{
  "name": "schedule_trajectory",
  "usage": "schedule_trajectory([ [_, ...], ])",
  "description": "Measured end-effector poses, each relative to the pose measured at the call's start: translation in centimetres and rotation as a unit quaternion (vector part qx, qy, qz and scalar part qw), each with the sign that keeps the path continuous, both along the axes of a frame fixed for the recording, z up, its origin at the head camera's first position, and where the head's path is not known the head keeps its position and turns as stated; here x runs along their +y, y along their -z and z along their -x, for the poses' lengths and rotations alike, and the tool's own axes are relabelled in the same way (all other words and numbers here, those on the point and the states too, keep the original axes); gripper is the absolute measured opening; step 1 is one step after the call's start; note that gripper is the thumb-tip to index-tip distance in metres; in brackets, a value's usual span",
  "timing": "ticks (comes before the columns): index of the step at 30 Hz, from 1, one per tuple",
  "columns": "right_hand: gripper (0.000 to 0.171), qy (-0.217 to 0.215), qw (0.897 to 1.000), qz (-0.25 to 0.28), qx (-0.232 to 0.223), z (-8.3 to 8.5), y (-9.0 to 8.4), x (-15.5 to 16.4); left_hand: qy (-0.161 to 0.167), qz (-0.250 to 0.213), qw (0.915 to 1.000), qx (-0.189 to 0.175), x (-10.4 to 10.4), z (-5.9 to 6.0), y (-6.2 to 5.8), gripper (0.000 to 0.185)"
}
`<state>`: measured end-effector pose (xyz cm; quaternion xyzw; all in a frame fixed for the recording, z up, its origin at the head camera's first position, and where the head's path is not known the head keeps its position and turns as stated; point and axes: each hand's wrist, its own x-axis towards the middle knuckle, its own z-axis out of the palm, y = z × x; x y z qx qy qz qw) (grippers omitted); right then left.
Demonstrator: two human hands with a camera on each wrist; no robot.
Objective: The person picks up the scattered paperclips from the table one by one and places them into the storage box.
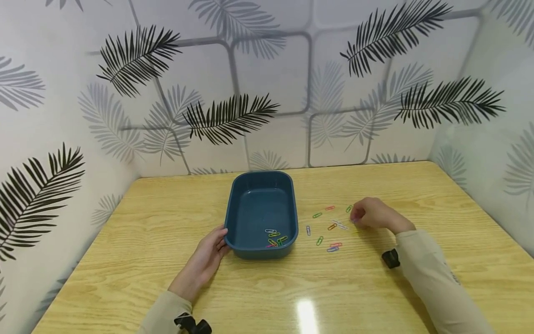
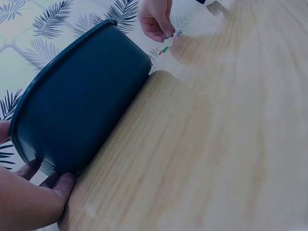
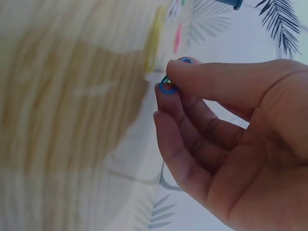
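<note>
A dark blue plastic tub (image 1: 260, 212) stands on the wooden table (image 1: 292, 287), with several coloured paper clips (image 1: 276, 238) in its near right corner. More coloured paper clips (image 1: 329, 229) lie scattered on the table just right of it. My left hand (image 1: 208, 257) rests with straight fingers against the tub's (image 2: 82, 103) near left corner. My right hand (image 1: 367, 214) sits at the right edge of the scattered clips, and in the right wrist view its thumb and fingers (image 3: 192, 79) pinch a blue paper clip (image 3: 168, 86).
Leaf-patterned walls close in the table at the back and on both sides. A yellow clip (image 3: 155, 41) and a pink clip (image 3: 177, 38) lie on the table by my right hand. Bare tabletop lies in front of and left of the tub.
</note>
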<state>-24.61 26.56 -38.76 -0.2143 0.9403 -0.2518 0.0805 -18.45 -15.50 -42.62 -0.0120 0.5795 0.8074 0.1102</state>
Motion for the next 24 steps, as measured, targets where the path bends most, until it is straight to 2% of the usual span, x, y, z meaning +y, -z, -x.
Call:
schedule_trajectory([
  [3, 0.005, -0.007, 1.0, 0.007, 0.022, 0.0, -0.1, -0.4, -0.001, -0.001, 1.0, 0.0, 0.0, 0.0, 0.0, 0.052],
  [6, 0.005, -0.005, 0.999, 0.028, 0.019, -0.1, -0.2, -0.9, -0.005, -0.005, 1.0, -0.004, 0.1, 0.0, 0.0, 0.051],
  [10, 0.003, 0.009, 0.994, 0.105, -0.04, -0.4, -0.4, -1.7, -0.005, -0.008, 0.9999, -0.004, 0.1, 0.1, 0.0, 0.051],
  [15, 0.007, 0.017, 0.97, 0.208, -0.122, -0.8, -0.6, -2.9, -0.006, -0.009, 0.9999, -0.003, 0.0, 0.1, 0.0, 0.051],
  [21, 0.014, 0.025, 0.945, 0.286, -0.158, -1.3, -0.5, -4.9, -0.008, -0.009, 0.9999, -0.005, 0.0, -0.1, 0.0, 0.052],
  [24, 0.017, 0.039, 0.924, 0.335, -0.178, -1.8, -0.7, -5.9, -0.009, -0.009, 0.9999, -0.005, 0.1, -0.1, 0.0, 0.052],
])
